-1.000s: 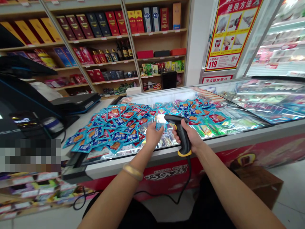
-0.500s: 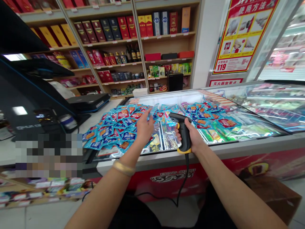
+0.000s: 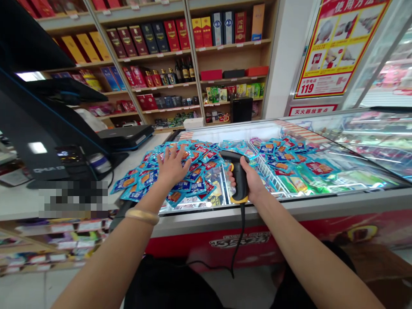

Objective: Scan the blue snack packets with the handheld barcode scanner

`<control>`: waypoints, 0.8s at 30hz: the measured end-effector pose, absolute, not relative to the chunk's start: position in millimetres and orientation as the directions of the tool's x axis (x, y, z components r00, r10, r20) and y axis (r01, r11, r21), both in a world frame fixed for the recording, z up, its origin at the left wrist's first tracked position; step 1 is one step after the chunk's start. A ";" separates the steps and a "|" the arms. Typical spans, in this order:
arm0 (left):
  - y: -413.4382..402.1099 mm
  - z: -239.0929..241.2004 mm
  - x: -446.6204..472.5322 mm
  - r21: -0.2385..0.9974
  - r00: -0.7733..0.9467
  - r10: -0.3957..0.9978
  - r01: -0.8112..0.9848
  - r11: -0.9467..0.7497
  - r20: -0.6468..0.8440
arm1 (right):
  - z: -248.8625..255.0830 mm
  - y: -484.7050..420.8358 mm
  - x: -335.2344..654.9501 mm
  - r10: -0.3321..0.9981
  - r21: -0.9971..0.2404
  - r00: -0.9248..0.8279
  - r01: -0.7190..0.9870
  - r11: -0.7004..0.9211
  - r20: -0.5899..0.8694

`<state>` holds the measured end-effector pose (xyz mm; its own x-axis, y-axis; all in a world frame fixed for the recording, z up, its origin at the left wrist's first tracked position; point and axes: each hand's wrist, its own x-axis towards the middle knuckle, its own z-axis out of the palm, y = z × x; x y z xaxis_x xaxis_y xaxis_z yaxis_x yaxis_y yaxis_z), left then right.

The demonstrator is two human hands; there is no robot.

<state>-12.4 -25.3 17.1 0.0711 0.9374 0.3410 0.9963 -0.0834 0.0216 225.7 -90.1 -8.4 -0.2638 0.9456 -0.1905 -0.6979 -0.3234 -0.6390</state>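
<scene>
My left hand [image 3: 174,166], a gold bangle [image 3: 142,216] on its wrist, lies with fingers spread over a heap of blue snack packets [image 3: 149,177]. It grips none of them. In my right hand [image 3: 249,178] is a black and yellow barcode scanner [image 3: 240,178], held upright by its handle with the head pointing left toward the heap. A black cable [image 3: 238,244] hangs from the scanner's base. Right of the scanner, a smaller group of similar packets [image 3: 283,155] is spread on the freezer's glass top.
The chest freezer [image 3: 322,199] runs across in front of me. A dark checkout machine [image 3: 41,128] and a flat scale-like device [image 3: 128,136] stand on the left counter. Shelves [image 3: 167,86] of boxes and bottles rise behind. A cardboard box [image 3: 376,262] is on the floor at right.
My left hand has moved left from a packet near the scanner, let it go and spread onto the heap. The scanner stays in my right hand, slightly further left in view.
</scene>
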 end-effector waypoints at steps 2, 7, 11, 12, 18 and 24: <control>-26.6 17.1 -6.1 0.024 0.096 0.916 0.993 -0.114 0.389 | -7.6 -91.9 229.2 0.949 -0.634 -0.249 -0.707 -0.313 -0.191; -33.6 10.1 28.0 0.013 0.186 0.861 0.976 -0.218 0.474 | -11.6 -100.3 252.7 0.961 -0.643 -0.224 -0.715 -0.273 -0.159; -40.3 -4.4 86.4 0.050 0.351 0.796 0.902 -0.429 0.493 | -16.8 -110.1 297.5 0.984 -0.679 -0.110 -0.713 -0.175 -0.138; -42.0 -8.5 104.8 0.064 0.399 0.774 0.870 -0.489 0.492 | -17.5 -112.7 311.3 0.988 -0.683 -0.072 -0.716 -0.146 -0.135; -53.2 -25.0 215.3 0.190 0.587 0.714 0.706 -0.682 0.381 | -19.8 -125.9 382.2 0.981 -0.709 0.133 -0.706 -0.004 -0.138; -50.6 -33.3 267.0 0.227 0.544 0.801 0.771 -0.595 0.250 | -25.3 -127.0 397.5 0.971 -0.713 0.199 -0.700 0.047 -0.132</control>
